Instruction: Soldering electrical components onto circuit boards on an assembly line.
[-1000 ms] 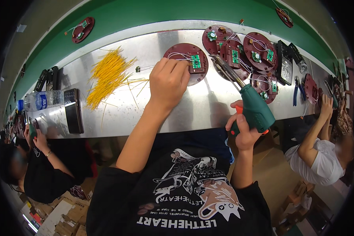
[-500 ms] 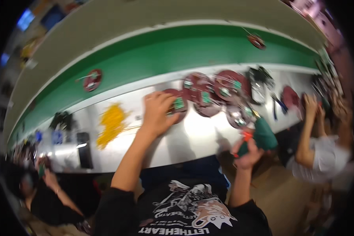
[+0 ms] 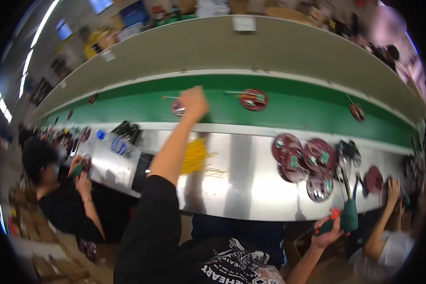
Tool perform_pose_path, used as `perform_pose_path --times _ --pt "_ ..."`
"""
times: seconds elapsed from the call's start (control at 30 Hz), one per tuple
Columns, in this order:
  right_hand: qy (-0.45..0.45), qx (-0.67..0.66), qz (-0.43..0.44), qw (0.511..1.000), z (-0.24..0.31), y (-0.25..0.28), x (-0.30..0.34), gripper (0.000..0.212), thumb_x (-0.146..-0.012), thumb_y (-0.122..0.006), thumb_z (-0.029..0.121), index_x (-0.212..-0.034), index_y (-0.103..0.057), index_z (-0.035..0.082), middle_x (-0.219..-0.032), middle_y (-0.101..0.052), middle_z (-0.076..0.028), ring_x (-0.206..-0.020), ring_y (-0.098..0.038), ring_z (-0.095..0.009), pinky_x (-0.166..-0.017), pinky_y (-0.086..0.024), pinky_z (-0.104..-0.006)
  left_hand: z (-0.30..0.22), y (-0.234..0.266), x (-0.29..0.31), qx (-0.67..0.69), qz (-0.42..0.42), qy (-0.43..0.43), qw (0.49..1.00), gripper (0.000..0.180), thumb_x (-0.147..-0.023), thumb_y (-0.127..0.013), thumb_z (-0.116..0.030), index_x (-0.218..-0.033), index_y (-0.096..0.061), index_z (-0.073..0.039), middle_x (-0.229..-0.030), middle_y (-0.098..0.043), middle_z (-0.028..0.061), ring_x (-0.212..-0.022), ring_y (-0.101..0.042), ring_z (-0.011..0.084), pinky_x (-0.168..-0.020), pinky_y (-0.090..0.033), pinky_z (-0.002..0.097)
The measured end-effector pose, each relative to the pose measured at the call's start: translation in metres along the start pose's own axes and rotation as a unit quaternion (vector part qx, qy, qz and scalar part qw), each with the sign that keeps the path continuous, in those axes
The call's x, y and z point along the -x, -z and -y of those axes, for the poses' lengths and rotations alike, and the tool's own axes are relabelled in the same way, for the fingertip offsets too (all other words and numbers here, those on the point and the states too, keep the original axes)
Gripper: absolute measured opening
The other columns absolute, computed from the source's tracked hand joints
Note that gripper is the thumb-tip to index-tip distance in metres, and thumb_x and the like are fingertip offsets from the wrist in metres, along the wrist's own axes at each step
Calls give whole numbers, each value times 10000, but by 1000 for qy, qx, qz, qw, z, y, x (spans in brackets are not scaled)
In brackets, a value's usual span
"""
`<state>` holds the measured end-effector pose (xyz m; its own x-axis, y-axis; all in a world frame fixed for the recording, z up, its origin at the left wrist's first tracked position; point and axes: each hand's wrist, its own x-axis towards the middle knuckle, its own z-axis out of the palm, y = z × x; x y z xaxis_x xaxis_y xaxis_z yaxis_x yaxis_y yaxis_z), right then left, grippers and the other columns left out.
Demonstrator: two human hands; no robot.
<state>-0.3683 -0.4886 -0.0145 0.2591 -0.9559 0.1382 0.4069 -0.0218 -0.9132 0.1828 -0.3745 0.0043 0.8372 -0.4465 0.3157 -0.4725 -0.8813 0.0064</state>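
Note:
My left hand (image 3: 194, 102) reaches out over the green belt, with its fingers bent down and hidden from view. It covers the right edge of a round maroon disc (image 3: 178, 108) lying there; whether it grips the disc cannot be seen. Another maroon disc with wires and a small green part (image 3: 254, 100) lies on the belt to the right. Low at the right, my right hand (image 3: 324, 240) is closed around a dark green power screwdriver (image 3: 349, 215) with an orange-red part, its long metal shaft pointing up over the table edge.
Several maroon discs (image 3: 292, 163) overlap on the shiny metal table (image 3: 232, 189). A heap of yellow strips (image 3: 194, 156), a plastic bottle (image 3: 120, 146) and a black tray (image 3: 143, 173) lie leftward. Co-workers sit on both sides. A further disc (image 3: 357, 112) rests on the belt.
My left hand has left the disc on the table and moved up over the belt. That table spot is bare, and one more disc lies on the belt. The view has swung left.

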Motion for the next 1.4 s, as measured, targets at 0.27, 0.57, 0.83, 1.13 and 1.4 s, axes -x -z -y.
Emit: perform_pose_path --times 0.27,0.57,0.83,1.13,1.4 --pt "-21 -36 -10 999 1 -24 -1 284 -937 -552 170 -1145 -570 -23 -782 -642 -146 -450 -557 -193 -428 -460 -304 123 -75 -27 77 31 7 997 561 -826 -686 -409 -1357 -582 -257 -1296 -652 88 -1149 -615 366 -999 -452 470" --pt "-26 -6 48 999 19 -41 1 277 -955 -545 49 -1221 -566 -26 -996 -661 -129 -565 -604 -133 -513 -491 -265 -14 41 87 288 30 -299 909 568 -788 -762 -276 -1300 -586 -105 -1214 -631 149 -1178 -506 346 -1036 -349 509" --pt "64 142 120 980 13 -63 17 303 -914 -646 109 -1179 -585 -24 -1010 -673 -131 -670 -658 -201 -585 -512 -321 -84 73 240 150 52 -408 899 481 -773 -748 -220 -1217 -617 -89 -1270 -566 148 -1216 -435 356 -1074 -277 484" --pt "132 278 138 941 17 -77 40 476 -755 -710 100 -1191 -541 14 -1027 -613 -177 -861 -648 -404 -712 -531 -443 -116 138 360 454 -44 -393 798 147 -793 -674 15 -939 -667 7 -857 -674 140 -842 -623 342 -880 -465 428" --pt "203 140 163 955 45 -100 58 499 -733 -716 102 -1184 -526 -1 -1043 -588 -174 -844 -644 -390 -703 -540 -422 -150 104 413 578 349 -271 686 377 -946 -616 -93 -1307 -559 1 -1311 -585 141 -1232 -536 230 -1011 -432 367"
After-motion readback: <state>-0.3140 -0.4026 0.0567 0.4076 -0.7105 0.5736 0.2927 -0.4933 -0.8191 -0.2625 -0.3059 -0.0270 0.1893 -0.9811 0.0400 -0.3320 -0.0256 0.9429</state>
